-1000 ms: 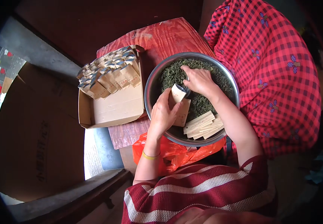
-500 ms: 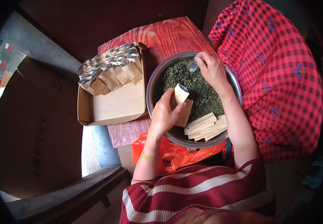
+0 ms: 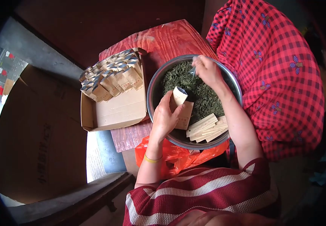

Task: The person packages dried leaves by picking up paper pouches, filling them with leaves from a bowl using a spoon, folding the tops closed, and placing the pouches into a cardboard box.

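A metal basin (image 3: 156,134) holds dark green dried leaves (image 3: 204,98) that look like tea. Inside its left side, my left hand (image 3: 165,116) is closed around a small paper packet (image 3: 180,96), whose top gapes and shows a silvery lining. Another tan packet (image 3: 184,115) lies just beneath that hand. Over the far part of the leaves, my right hand (image 3: 207,69) grips a small clear spoon (image 3: 192,71), its bowl down at the leaves and partly blurred. Flat packets (image 3: 208,129) lie in a fanned stack at the basin's near side.
Left of the basin, a shallow cardboard box (image 3: 115,113) holds many upright filled-looking packets (image 3: 112,81). Both stand on a reddish wooden table (image 3: 163,35). An orange plastic bag (image 3: 174,156) hangs below the near rim. Red checked cloth (image 3: 276,75) borders the right; a large carton (image 3: 34,132) stands left.
My right hand has tipped the spoon, and its bowl has dropped toward the leaves. My left hand keeps the packet in nearly the same place. The whole view has shifted slightly.
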`<state>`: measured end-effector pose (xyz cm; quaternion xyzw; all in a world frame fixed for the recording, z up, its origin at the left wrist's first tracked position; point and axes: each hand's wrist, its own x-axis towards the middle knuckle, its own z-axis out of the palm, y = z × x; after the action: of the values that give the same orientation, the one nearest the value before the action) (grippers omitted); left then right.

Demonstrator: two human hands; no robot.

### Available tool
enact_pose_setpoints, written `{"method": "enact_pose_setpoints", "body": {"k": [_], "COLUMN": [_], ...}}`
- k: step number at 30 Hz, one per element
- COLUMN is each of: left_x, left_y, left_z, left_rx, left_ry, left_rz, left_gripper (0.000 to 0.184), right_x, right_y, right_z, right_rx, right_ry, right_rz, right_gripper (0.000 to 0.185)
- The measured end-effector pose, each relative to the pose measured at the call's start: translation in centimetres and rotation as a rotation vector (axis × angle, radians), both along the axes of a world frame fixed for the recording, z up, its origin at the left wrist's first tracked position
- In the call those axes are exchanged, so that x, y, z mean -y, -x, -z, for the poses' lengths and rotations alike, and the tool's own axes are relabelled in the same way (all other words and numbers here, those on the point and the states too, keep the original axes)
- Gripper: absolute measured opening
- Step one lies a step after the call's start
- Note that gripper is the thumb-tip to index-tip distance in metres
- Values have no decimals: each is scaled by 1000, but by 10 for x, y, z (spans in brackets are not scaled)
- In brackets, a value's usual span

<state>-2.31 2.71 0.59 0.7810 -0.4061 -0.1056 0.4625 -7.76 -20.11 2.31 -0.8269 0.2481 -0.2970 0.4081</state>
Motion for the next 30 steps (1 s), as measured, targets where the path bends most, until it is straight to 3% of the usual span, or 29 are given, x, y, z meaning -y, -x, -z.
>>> {"method": "enact_pose_setpoints", "body": {"k": [4,7,10,17,20,25,30], "left_x": [0,0,0,0,1,0,1], "left_y": [1,2,2,3,5,5,5], "left_z": [-3,-9,-7,-9,-11,-8,-5], "left_rx": [-38,-159,-120,-89,-70,-40,-27], "left_ry": [-21,-65,-14,-64,-11,2,16], "left_rz": [-26,0,11,-24,-24,-28,-52], "left_gripper": [55,58,58,56,55,53,51], "right_x": [-4,-13,-28,-55,-59,-55,-21], "right_y": [6,5,9,12,15,14,13], "right_z": [-20,-17,-22,-35,-41,-39,-25], "right_rx": [165,104,-26,204,274,419,44], "right_ry": [-179,-156,179,646,763,662,589], "right_rz": [-81,-169,-223,-320,-323,-313,-24], "right_gripper": [35,34,29,18,19,19,20]}}
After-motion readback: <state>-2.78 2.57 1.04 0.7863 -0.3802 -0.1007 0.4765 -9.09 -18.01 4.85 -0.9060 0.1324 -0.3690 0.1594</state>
